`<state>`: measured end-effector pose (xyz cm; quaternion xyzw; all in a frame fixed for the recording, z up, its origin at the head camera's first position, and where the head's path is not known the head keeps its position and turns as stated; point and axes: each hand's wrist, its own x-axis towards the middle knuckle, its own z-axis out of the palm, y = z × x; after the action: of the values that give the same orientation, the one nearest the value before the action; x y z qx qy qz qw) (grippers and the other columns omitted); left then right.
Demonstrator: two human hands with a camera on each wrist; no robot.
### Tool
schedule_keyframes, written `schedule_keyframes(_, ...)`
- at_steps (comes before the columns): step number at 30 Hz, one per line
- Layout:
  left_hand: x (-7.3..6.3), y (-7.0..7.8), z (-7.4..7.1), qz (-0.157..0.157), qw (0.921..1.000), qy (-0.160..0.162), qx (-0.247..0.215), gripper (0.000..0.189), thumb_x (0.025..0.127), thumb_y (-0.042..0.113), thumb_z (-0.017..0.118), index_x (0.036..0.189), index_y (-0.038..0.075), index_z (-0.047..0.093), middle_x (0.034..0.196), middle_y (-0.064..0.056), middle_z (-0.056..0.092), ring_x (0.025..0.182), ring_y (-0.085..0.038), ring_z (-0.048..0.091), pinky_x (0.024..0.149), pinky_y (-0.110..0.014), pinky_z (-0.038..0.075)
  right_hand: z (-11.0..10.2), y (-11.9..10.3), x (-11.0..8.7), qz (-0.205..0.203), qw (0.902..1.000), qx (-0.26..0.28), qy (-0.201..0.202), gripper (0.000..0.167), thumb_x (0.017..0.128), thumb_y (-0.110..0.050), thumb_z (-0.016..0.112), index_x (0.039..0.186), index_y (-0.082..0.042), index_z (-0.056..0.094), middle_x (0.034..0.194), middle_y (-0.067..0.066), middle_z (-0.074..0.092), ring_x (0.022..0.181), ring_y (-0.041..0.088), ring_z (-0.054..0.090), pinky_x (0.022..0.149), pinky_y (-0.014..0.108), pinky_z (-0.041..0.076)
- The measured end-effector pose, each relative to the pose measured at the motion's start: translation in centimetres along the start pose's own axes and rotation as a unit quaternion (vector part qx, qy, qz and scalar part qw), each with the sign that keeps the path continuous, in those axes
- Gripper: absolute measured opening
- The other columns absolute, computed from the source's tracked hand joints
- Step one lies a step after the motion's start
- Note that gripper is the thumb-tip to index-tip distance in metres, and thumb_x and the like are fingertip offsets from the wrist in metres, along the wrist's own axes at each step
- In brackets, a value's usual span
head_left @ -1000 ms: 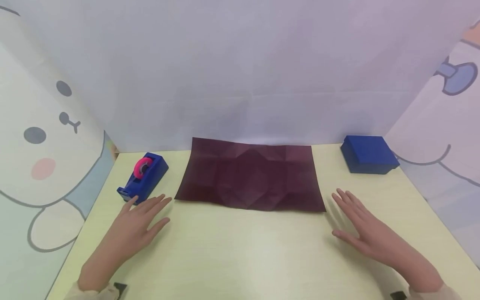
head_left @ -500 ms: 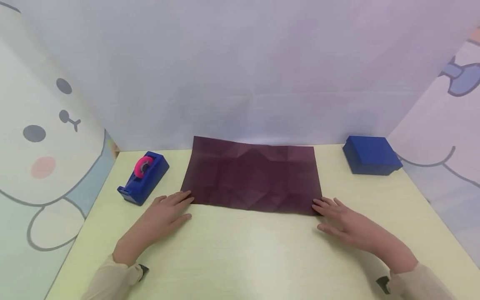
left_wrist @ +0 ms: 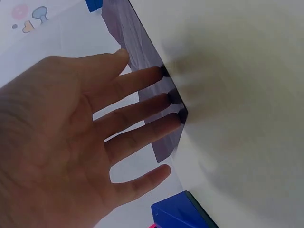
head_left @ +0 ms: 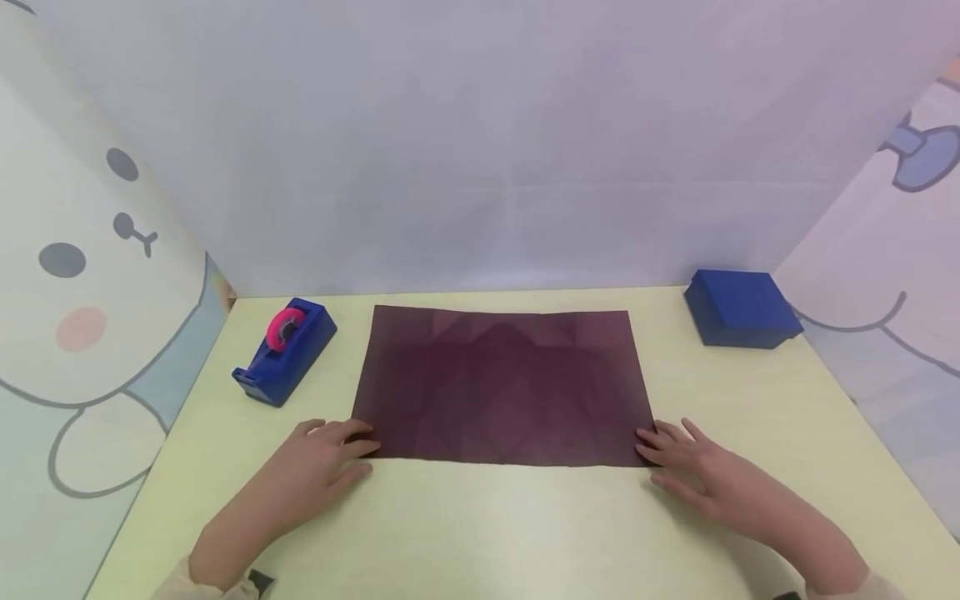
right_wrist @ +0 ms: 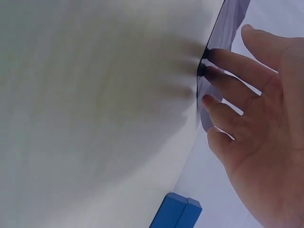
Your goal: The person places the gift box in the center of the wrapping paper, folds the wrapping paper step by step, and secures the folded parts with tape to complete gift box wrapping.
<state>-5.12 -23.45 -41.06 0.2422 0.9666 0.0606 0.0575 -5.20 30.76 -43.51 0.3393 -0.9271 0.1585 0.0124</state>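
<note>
Left hand (head_left: 318,462) is resting fingertips on the near left corner of the dark maroon sheet (head_left: 502,392); fingers are spreading apart, not curling round anything. Left wrist view: three fingertips are touching the sheet by its edge, little finger is pointing off to the side, thumb is staying clear of the sheet.

Right hand (head_left: 708,479) is doing much the same at the near right corner: fingers are bending slightly, spreading, not pinching. Right wrist view: index and middle fingertips are touching the sheet; can't tell for ring and little fingers. Thumb is lying just off the near edge.

Sheet is lying flat between the hands, mid-table, long side facing the person, fold creases showing across it. It is sitting on the pale yellow table (head_left: 510,533), far edge just short of the white backdrop (head_left: 487,150).

Farther out: blue tape dispenser (head_left: 303,358) is standing left of the sheet, angled, holding a pink tape roll (head_left: 277,335). Dark blue box (head_left: 746,300) is sitting at the far right, apart from the sheet. Cartoon-printed panels (head_left: 82,367) are flanking both sides. Beige sleeves (head_left: 191,585) are showing at the bottom.
</note>
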Motion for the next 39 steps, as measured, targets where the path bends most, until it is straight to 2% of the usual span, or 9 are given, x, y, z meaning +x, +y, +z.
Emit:
schedule_keyframes(3,-1.0,0.6,0.2,0.006,1.0,0.005,0.002,0.024,0.099,0.032,0.069,0.12,0.023,0.079,0.13,0.0,0.071,0.122,-0.023,0.067,0.106,-0.06,0.047,0.2,-0.4,-0.8,-0.008,0.9998,0.0,0.016,0.037,0.097,-0.025,0.074,0.132,-0.013,0.073,0.141,0.011,0.068,0.152,-0.016,0.007,0.126,0.01,-0.001)
schedule_keyframes(10,-2.9,2.0,0.4,0.034,0.9994,0.003,0.009,0.02,0.095,0.03,0.074,0.113,0.026,0.081,0.12,0.005,0.071,0.111,-0.018,0.068,0.1,-0.061,0.05,0.6,-1.5,-3.0,0.017,0.9998,0.001,0.014,0.038,0.095,-0.028,0.076,0.132,-0.019,0.073,0.143,0.006,0.068,0.15,-0.017,0.01,0.123,0.005,0.001)
schedule_keyframes(14,-3.0,3.6,-0.3,0.04,0.9991,-0.005,0.01,0.021,0.093,0.033,0.076,0.112,0.025,0.08,0.115,0.006,0.071,0.108,-0.017,0.068,0.103,-0.069,0.043,0.0,-2.2,-2.8,-0.014,0.9984,-0.037,0.04,0.034,0.093,-0.031,0.079,0.124,-0.017,0.078,0.132,0.005,0.074,0.146,0.01,0.051,0.125,0.009,0.004)
schedule_keyframes(16,-2.2,4.8,-0.7,0.051,0.9986,0.002,0.011,0.026,0.094,0.035,0.076,0.117,0.023,0.078,0.119,0.003,0.07,0.112,-0.019,0.066,0.106,-0.07,0.04,-0.5,-2.9,-1.7,-0.04,0.9951,-0.063,0.066,0.029,0.097,-0.033,0.074,0.118,-0.014,0.079,0.123,0.002,0.077,0.124,0.017,0.07,0.126,0.012,0.011)
schedule_keyframes(18,-0.7,6.1,-1.0,0.07,0.9973,0.016,0.014,0.035,0.095,0.039,0.074,0.127,0.022,0.074,0.129,-0.001,0.067,0.123,-0.023,0.061,0.109,-0.068,0.038,-0.8,-3.7,0.1,-0.07,0.9895,-0.082,0.096,0.028,0.102,-0.035,0.068,0.114,-0.012,0.079,0.115,0.0,0.079,0.105,0.019,0.076,0.122,0.02,0.027)
schedule_keyframes(23,4.1,8.7,0.1,0.113,0.9929,0.033,0.016,0.059,0.1,0.05,0.065,0.152,0.025,0.054,0.16,-0.011,0.046,0.15,-0.036,0.04,0.115,-0.065,0.037,0.4,-6.6,5.9,-0.084,0.9896,-0.074,0.09,0.036,0.102,-0.035,0.066,0.131,-0.013,0.072,0.124,-0.003,0.074,0.119,0.021,0.065,0.099,0.038,0.052)
schedule_keyframes(26,5.9,9.4,1.6,0.105,0.9944,-0.006,0.0,0.066,0.102,0.055,0.059,0.16,0.029,0.041,0.17,-0.012,0.031,0.158,-0.04,0.026,0.118,-0.069,0.034,2.2,-7.8,8.0,-0.059,0.9947,-0.082,0.016,0.057,0.1,-0.04,0.068,0.149,-0.014,0.057,0.146,0.005,0.061,0.137,0.03,0.054,0.103,0.05,0.053)
schedule_keyframes(30,6.3,9.4,3.1,0.064,0.9952,-0.062,-0.04,0.07,0.102,0.054,0.059,0.164,0.033,0.033,0.175,-0.012,0.019,0.161,-0.043,0.016,0.116,-0.079,0.026,4.1,-8.2,8.3,-0.027,0.9911,-0.114,-0.062,0.071,0.1,-0.05,0.065,0.158,-0.015,0.045,0.162,0.014,0.044,0.148,0.04,0.043,0.109,0.059,0.048)
schedule_keyframes(39,4.2,7.0,2.4,0.01,0.9959,-0.058,-0.069,0.075,0.097,0.055,0.065,0.163,0.038,0.033,0.176,-0.008,0.018,0.162,-0.04,0.016,0.111,-0.087,0.019,3.4,-5.8,5.3,0.017,0.9923,-0.118,-0.034,0.074,0.095,-0.05,0.072,0.158,-0.019,0.047,0.163,0.011,0.044,0.145,0.045,0.043,0.11,0.063,0.044)
